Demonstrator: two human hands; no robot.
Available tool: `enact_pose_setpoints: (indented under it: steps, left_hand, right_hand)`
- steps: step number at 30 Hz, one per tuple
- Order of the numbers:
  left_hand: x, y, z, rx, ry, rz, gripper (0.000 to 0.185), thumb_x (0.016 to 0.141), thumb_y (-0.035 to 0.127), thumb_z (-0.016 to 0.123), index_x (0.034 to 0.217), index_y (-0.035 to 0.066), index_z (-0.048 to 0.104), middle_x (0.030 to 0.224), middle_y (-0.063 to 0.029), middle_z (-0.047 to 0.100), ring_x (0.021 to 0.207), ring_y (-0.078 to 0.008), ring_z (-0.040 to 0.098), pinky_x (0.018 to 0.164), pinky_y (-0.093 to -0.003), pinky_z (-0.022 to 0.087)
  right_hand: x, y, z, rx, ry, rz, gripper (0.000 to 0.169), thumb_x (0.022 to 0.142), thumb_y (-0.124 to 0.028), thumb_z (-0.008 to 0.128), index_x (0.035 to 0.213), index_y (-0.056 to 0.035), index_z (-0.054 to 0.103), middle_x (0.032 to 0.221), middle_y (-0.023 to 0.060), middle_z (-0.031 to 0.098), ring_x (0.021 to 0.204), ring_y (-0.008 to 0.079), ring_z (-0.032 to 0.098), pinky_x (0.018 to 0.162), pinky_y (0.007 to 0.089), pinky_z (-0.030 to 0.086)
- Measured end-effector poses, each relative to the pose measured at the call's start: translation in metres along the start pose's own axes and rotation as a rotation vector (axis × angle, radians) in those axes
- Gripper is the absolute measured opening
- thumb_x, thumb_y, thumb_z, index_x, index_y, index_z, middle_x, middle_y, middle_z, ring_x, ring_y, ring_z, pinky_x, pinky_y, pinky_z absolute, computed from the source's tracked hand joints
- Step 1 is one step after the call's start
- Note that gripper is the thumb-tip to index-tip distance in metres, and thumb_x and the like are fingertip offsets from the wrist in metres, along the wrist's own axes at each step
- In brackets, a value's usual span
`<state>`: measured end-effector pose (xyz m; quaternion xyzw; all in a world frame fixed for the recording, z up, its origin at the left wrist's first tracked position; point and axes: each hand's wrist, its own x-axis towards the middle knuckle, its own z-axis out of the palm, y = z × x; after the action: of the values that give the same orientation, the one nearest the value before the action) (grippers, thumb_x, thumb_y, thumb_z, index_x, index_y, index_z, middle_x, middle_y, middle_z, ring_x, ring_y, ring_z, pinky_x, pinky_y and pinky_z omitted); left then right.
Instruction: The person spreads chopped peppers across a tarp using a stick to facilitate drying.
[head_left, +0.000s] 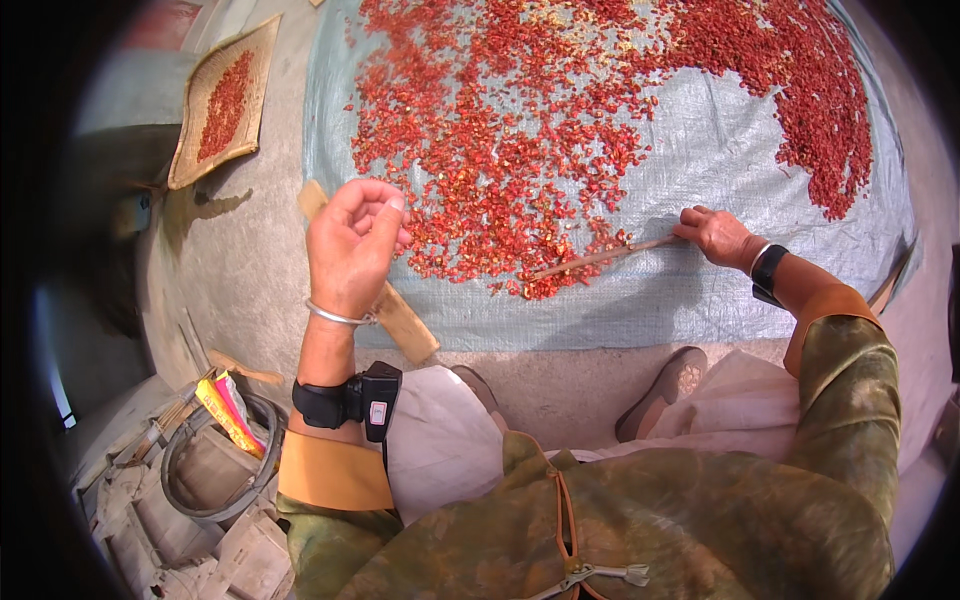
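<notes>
My right hand (716, 234) grips one end of a thin wooden stick (592, 260). Its far tip rests among chopped dried red pepper pieces (480, 187), which are spread loosely over a pale blue-grey woven plastic tarp (720, 142). My left hand (352, 244) is raised over the tarp's near left edge, fingers curled in and thumb against the index finger; nothing shows in it. Beneath that hand and wrist, partly hidden, a flat wooden board (405, 322) lies across the tarp's edge. A denser band of darker red pieces (817, 97) curves along the tarp's right side.
On the concrete floor at far left, a woven basket tray (251, 94) holds more red pieces. Lower left stands a round dark container (176, 480) with a yellow and pink packet (229, 420), beside wooden pieces (255, 551). My shoes (664, 394) are just before the tarp's near edge.
</notes>
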<state>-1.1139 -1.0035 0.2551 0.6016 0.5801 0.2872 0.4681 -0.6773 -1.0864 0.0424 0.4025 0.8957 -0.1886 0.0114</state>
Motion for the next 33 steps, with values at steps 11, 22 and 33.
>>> enact_pose_setpoints:
  steps: [11, 22, 33]
  left_hand:
    - [0.003, 0.01, -0.019, -0.055, 0.067, 0.026, 0.006, 0.088, 0.003, 0.057, 0.092, -0.001, 0.057, 0.076, -0.0041, 0.06, 0.064, -0.0072, 0.058, 0.057, -0.019, 0.049]
    - [0.002, 0.004, -0.03, -0.049, 0.12, -0.026, 0.006, 0.087, 0.003, 0.056, 0.09, -0.002, 0.057, 0.077, -0.0035, 0.059, 0.065, -0.007, 0.057, 0.059, -0.0208, 0.051]
    - [-0.002, 0.01, -0.013, 0.026, 0.05, 0.028, 0.006, 0.087, 0.002, 0.058, 0.09, -0.003, 0.058, 0.078, -0.0038, 0.061, 0.066, -0.0066, 0.059, 0.058, -0.0198, 0.051]
  right_hand:
    - [0.026, -0.004, -0.01, 0.061, 0.064, 0.065, 0.025, 0.076, -0.004, 0.055, 0.099, -0.0091, 0.063, 0.091, 0.0092, 0.057, 0.085, 0.0277, 0.061, 0.07, 0.0362, 0.053]
    - [0.096, 0.003, -0.002, 0.136, 0.086, 0.329, 0.029, 0.072, -0.004, 0.059, 0.101, -0.0073, 0.064, 0.093, 0.0146, 0.059, 0.085, 0.0333, 0.061, 0.076, 0.0404, 0.051]
    - [0.149, 0.028, -0.038, 0.454, 0.367, 0.755, 0.021, 0.071, -0.02, 0.067, 0.089, -0.0105, 0.071, 0.078, 0.0133, 0.067, 0.075, 0.0308, 0.064, 0.068, 0.0405, 0.051]
